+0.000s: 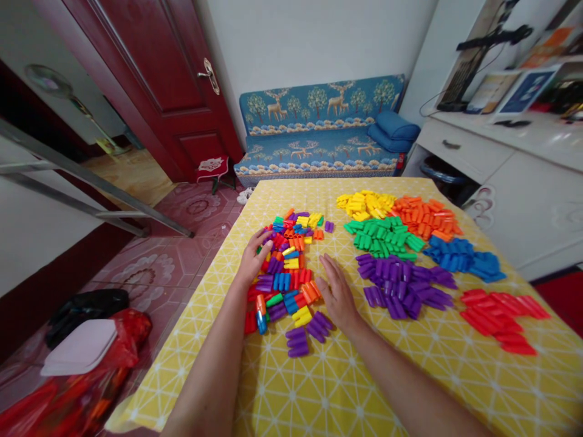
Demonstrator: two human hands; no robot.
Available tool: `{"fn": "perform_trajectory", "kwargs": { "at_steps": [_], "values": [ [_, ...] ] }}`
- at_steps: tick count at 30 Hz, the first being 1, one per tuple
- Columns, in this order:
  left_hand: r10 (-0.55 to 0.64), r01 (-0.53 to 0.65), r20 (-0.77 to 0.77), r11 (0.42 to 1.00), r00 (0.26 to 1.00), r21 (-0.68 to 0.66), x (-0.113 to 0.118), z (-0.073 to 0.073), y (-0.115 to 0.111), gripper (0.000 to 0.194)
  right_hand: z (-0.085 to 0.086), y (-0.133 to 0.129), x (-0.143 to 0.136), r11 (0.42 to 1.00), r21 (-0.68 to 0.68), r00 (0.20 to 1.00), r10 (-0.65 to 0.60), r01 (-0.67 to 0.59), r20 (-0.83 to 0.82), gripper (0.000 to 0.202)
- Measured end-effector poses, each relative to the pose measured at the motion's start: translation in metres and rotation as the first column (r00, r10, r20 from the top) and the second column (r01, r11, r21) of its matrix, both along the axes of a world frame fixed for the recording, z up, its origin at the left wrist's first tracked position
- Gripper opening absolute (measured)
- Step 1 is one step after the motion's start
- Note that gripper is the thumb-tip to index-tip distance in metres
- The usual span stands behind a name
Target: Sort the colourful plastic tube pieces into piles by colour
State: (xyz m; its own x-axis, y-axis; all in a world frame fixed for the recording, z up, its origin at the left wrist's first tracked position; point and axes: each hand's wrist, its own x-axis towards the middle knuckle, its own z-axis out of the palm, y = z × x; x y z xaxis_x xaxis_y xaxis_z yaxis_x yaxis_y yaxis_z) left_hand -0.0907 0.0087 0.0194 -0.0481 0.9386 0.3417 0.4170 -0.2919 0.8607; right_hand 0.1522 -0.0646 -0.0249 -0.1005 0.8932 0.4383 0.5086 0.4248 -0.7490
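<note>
A mixed pile of small coloured plastic pieces [281, 281] lies on the yellow patterned tablecloth [325, 388]. My left hand [255, 255] rests at the pile's left edge, fingers apart, holding nothing I can see. My right hand [336, 294] hovers just right of the pile, fingers spread and nothing in them. Single-colour heaps lie further right: yellow pieces [365, 204], orange pieces [426, 216], green pieces [383, 237], blue pieces [464, 258], purple pieces [403, 284] and red pieces [501, 318].
A blue patterned sofa [314, 136] stands beyond the table. On the right is a white cabinet [510, 158] with items on top. At the left are a red door [168, 73], a metal ladder [91, 203] and bags [109, 364] on the floor.
</note>
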Motion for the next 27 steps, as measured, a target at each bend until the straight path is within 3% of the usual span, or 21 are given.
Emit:
{"fn": "perform_trajectory", "kwargs": {
  "at_steps": [5, 10, 13, 15, 18, 20, 22, 25, 27],
  "values": [
    [-0.111, 0.125, -0.203, 0.99, 0.973, 0.058, 0.029, 0.015, -0.004, 0.038, 0.0, 0.001, 0.0, 1.0, -0.018, 1.0, 0.023, -0.023, 0.014, 0.055],
    [-0.237, 0.274, -0.317, 0.959, 0.918, 0.077, 0.058, 0.013, -0.002, 0.033, -0.001, 0.002, 0.0, 1.0, -0.017, 0.999, 0.025, -0.025, -0.022, 0.056],
    [-0.316, 0.355, -0.288, 0.93, 0.904, 0.094, 0.073, 0.012, 0.001, 0.032, -0.001, 0.001, 0.0, 1.0, -0.012, 0.999, 0.011, -0.012, -0.046, 0.056],
    [-0.431, 0.45, -0.225, 0.892, 0.874, 0.039, 0.081, 0.017, 0.004, 0.029, -0.002, 0.0, 0.001, 1.0, -0.01, 0.997, -0.012, 0.011, -0.073, 0.055],
    [-0.53, 0.529, -0.014, 0.848, 0.848, -0.02, 0.086, 0.033, 0.013, 0.021, -0.003, 0.0, 0.001, 0.999, -0.027, 0.993, -0.041, 0.038, -0.108, 0.053],
    [-0.427, 0.43, 0.152, 0.903, 0.891, 0.017, 0.083, 0.042, 0.025, 0.018, -0.004, -0.001, 0.001, 0.999, -0.028, 0.991, -0.037, 0.034, -0.126, 0.052],
    [-0.226, 0.216, 0.231, 0.974, 0.946, 0.068, 0.074, 0.043, 0.044, 0.018, -0.003, 0.0, 0.001, 0.999, -0.02, 0.99, -0.028, 0.025, -0.14, 0.051],
    [0.116, -0.125, 0.1, 0.989, 0.988, 0.081, 0.052, 0.027, 0.076, 0.029, -0.002, 0.0, 0.001, 1.0, -0.015, 0.989, -0.024, 0.022, -0.149, 0.049],
    [0.225, -0.228, -0.063, 0.972, 0.972, -0.053, 0.037, 0.011, 0.093, 0.042, -0.001, 0.001, 0.001, 1.0, -0.019, 0.988, -0.027, 0.024, -0.154, 0.049]
  ]
}}
